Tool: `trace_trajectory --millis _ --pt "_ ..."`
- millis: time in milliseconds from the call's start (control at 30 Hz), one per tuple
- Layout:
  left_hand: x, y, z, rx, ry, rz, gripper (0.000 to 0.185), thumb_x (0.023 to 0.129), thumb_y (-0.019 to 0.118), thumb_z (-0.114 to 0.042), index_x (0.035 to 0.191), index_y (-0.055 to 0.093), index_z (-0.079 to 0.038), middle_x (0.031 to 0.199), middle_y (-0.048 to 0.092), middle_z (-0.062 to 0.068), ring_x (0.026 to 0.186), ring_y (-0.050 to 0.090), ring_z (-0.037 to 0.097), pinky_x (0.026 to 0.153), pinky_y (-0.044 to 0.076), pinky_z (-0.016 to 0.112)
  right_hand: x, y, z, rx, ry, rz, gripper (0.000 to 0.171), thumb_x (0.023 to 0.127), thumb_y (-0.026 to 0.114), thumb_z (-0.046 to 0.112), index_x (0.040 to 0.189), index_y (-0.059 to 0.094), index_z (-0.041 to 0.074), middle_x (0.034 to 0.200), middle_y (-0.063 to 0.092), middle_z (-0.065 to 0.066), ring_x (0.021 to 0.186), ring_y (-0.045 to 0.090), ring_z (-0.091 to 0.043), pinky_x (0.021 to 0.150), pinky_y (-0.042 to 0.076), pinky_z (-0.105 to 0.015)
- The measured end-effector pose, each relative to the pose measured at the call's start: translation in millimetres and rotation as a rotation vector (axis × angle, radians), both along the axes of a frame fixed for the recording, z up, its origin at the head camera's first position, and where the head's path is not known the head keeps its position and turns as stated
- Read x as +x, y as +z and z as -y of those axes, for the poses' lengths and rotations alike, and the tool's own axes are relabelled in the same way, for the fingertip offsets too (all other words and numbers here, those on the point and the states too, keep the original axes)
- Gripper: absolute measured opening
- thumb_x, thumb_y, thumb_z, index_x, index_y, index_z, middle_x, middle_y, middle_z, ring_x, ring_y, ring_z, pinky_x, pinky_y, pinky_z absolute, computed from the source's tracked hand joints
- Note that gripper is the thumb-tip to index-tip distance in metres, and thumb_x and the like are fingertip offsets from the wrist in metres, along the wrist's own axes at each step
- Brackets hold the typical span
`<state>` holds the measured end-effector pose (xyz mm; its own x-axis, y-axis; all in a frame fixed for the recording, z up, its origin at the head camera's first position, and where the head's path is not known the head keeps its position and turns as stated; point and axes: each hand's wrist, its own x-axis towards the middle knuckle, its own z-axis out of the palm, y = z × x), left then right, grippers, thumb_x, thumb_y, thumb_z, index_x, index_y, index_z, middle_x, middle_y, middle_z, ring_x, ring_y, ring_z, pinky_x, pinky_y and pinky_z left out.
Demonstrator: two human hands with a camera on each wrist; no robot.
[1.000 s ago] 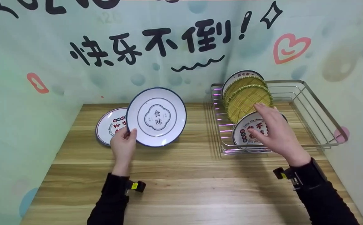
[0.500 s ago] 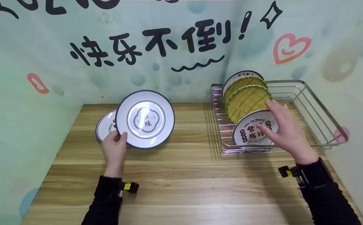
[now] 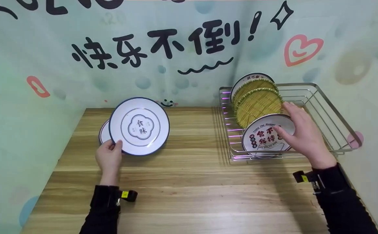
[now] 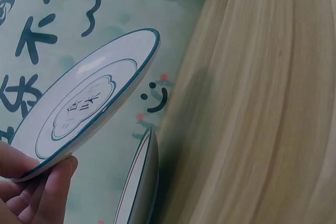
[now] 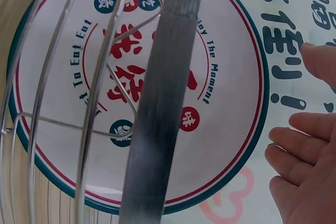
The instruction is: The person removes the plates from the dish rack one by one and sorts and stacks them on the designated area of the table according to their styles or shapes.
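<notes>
My left hand (image 3: 113,148) pinches the lower left rim of a white plate with a dark blue rim (image 3: 139,126), thumb on its face. The plate is tilted up above a second, red-lettered plate (image 3: 103,133) that lies flat on the table. The left wrist view shows the held plate (image 4: 84,103) above that lying plate (image 4: 142,182), with my fingers (image 4: 42,192) under its rim. My right hand (image 3: 290,122) is at the wire rack (image 3: 332,117), fingers spread by the right rim of the front plate with red characters (image 3: 263,136). In the right wrist view my right hand (image 5: 307,129) shows beside that plate (image 5: 220,108) without gripping it.
Behind the front plate in the rack stand two round bamboo mats (image 3: 257,104) and another white plate (image 3: 252,77). The rack's wires (image 5: 157,103) cross the right wrist view. The wooden table (image 3: 189,188) meets a printed wall at the back and left.
My left hand carried the blue-rimmed plate left and lower, over the lying plate. My right hand slid right, off the front plate's face toward its right rim.
</notes>
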<state>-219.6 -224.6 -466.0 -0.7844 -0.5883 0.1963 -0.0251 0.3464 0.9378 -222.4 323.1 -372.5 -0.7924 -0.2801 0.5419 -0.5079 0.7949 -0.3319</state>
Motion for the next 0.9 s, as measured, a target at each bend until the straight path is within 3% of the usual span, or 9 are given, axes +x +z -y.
trace_trajectory --millis 133,600,900 --pt "0.0 -2.3 7 0.0 0.013 0.033 0.019 0.092 0.065 -0.008 0.099 0.071 0.009 0.086 0.069 0.022 0.054 0.061 0.017 0.048 0.048 0.015 -0.8 1.7 -4 -0.005 -0.01 0.007 0.072 0.086 0.074 0.014 0.146 0.039 -0.007 0.146 0.041 -0.031 0.135 0.035 -0.047 0.119 0.017 -0.049" --pt "-1.2 -1.6 25 0.158 0.045 0.167 0.025 0.096 0.063 -0.013 0.109 0.068 0.007 0.102 0.07 0.023 0.062 0.065 0.017 0.063 0.057 0.027 -3.8 3.3 -8 -0.009 -0.021 0.043 0.072 0.088 0.074 0.016 0.146 0.038 -0.007 0.146 0.04 -0.031 0.135 0.035 -0.047 0.12 0.017 -0.047" --pt "-3.9 -4.7 35 0.211 0.065 0.182 0.031 0.097 0.062 -0.015 0.116 0.066 0.009 0.097 0.071 0.02 0.061 0.068 0.017 0.063 0.057 0.025 -5.3 7.7 -10 -0.01 -0.03 0.058 0.073 0.088 0.074 0.018 0.147 0.038 -0.006 0.147 0.04 -0.03 0.136 0.034 -0.047 0.119 0.017 -0.051"
